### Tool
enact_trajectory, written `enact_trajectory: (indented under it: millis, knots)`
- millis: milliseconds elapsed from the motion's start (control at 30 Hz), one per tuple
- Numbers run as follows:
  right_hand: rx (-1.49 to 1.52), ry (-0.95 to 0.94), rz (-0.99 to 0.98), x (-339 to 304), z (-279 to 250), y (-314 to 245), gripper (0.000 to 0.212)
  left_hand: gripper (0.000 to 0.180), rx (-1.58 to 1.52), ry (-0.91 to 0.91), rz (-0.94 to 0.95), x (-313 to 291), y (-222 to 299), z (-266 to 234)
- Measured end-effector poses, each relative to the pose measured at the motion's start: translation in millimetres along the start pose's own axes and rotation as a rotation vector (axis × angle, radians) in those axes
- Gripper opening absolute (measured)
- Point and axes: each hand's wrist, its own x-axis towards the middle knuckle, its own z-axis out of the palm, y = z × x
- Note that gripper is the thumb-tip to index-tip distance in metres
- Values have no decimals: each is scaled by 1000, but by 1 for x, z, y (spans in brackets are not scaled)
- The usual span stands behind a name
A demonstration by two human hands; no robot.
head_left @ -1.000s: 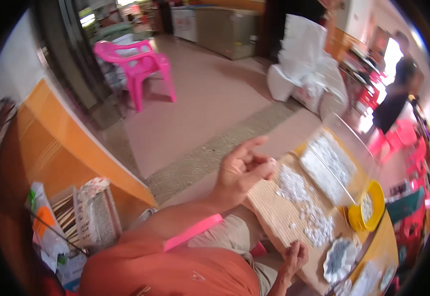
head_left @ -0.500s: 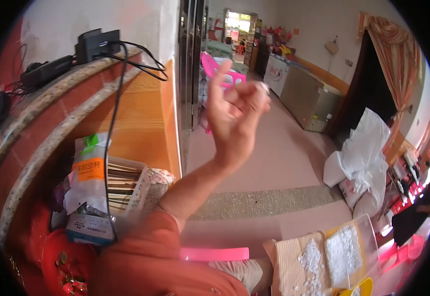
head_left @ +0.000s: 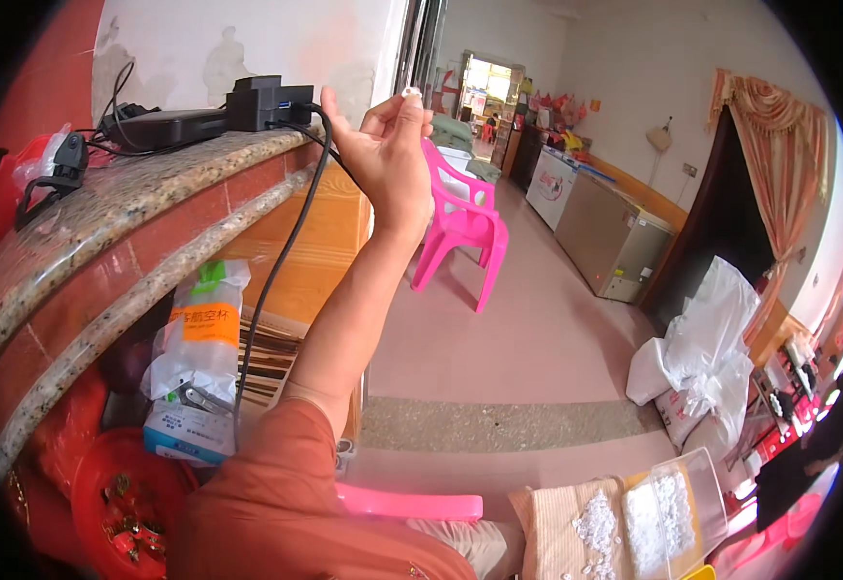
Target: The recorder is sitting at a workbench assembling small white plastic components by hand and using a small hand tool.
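My left hand (head_left: 387, 155) is raised at upper centre on an outstretched arm, its sleeve rust-red. Thumb and fingertips are pinched together on a small white piece (head_left: 411, 93), too small to name, while one digit sticks out to the left. Just left of the wrist, on a speckled stone ledge (head_left: 83, 217), stands a black box (head_left: 269, 102) with black cables; the hand appears in front of the wall beside it. Low on the right, a ribbed tan cloth (head_left: 561, 527) bears loose small white pieces (head_left: 598, 522). My right hand does not show.
A pink plastic chair (head_left: 465, 227) stands beyond the arm. Below the ledge are a bagged package (head_left: 204, 333), a blue-white box (head_left: 187, 435) and a red basin (head_left: 88, 493). A clear tray (head_left: 716, 483) lies right, white sacks (head_left: 701, 358) behind it. A black cable (head_left: 296, 237) hangs down.
My left hand has moved left and upward, keeping its pinch. The view has shifted, so the pink chair and more of the ledge now show.
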Motion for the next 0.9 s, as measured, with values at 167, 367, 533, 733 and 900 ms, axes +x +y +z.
enact_trajectory:
  millis: [167, 367, 533, 733, 900]
  knots:
    - [-16, -12, -91, -11, 7, -12, 33, 86, 21, 64, 43, 13, -1, -5]
    - [-3, -2, -111, -11, 6, -13, 33, 83, 95, 67, 72, 23, -6, -12]
    - [-2, 31, -129, -11, 3, -13, 33, 85, 65, 119, 19, 28, -12, -10]
    - [-13, 76, -129, -16, 5, -26, 36, 84, -5, 123, 28, 32, -30, -11]
    - [43, 47, -159, -4, 15, -22, 21, 74, 44, 52, 58, 44, -39, -31]
